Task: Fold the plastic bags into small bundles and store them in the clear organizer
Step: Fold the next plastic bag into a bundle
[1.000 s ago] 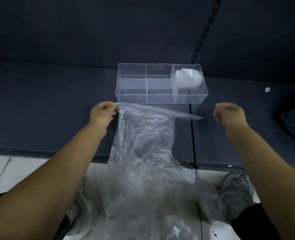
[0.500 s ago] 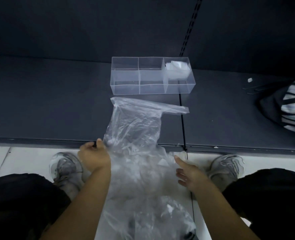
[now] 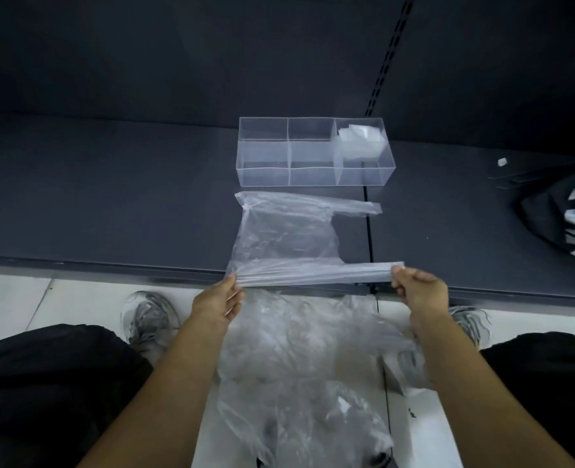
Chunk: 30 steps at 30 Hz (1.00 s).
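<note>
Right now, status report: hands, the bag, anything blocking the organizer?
Left hand and right hand pinch the plastic bag by its near edge, stretched taut. Bag flat on shelf. Clear organizer beyond, one bundle in right compartment; nothing between.

Left hand (image 3: 215, 304) and right hand (image 3: 417, 292) pinch the near edge of the bag (image 3: 286, 238), stretched between them. Beyond the grip: bag on shelf (image 3: 110, 197), then organizer (image 3: 313, 177) behind it, bundle (image 3: 362, 141) in its right compartment. Nearer than the grip: loose bags (image 3: 306, 349) on the floor.
</note>
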Each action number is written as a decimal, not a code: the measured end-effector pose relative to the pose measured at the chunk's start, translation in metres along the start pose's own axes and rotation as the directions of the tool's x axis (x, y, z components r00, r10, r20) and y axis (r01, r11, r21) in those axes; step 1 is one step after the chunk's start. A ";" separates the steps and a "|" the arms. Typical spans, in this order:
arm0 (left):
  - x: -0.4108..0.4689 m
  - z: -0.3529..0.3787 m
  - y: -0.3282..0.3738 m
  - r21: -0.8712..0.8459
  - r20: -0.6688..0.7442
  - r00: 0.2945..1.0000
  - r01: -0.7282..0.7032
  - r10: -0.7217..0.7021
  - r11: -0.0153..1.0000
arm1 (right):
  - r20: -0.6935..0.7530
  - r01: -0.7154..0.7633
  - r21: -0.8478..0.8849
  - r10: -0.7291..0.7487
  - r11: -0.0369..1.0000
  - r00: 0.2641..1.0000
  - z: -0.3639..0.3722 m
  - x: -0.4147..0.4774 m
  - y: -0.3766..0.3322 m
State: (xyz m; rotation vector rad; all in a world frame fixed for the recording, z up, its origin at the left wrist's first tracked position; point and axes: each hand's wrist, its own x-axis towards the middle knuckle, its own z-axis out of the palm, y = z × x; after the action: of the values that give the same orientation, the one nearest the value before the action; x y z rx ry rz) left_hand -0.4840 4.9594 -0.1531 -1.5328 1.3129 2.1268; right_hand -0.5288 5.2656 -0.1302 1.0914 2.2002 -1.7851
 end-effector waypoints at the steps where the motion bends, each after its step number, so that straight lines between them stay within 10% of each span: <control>1: -0.002 0.004 -0.002 0.033 -0.010 0.999 -0.036 0.037 0.999 | -0.026 0.041 -0.028 -0.041 0.999 0.999 -0.003 0.005 -0.003; 11: -0.003 0.035 0.007 0.298 0.089 0.973 -0.229 0.212 0.927 | -0.312 0.051 -0.648 -0.326 0.760 0.893 -0.003 0.032 -0.020; 15: 0.013 0.052 0.034 0.360 0.134 0.961 -0.275 0.242 0.892 | 0.116 0.561 -0.659 -0.669 0.502 0.734 0.062 0.015 -0.034; 19: 0.034 0.076 0.059 0.341 0.136 0.937 -0.350 0.323 0.872 | 0.608 0.797 -0.582 -0.562 0.165 0.561 0.125 -0.007 -0.013; 30: 0.084 0.117 0.111 0.415 0.145 0.922 -0.386 0.358 0.824 | 0.694 0.721 -0.687 -0.375 -0.091 0.615 0.132 0.003 0.024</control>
State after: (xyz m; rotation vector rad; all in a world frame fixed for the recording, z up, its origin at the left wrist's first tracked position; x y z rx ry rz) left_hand -0.6652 4.9564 -0.1573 -1.0833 2.0360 1.8604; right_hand -0.5624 5.1506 -0.1917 -0.5261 2.8685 -0.0529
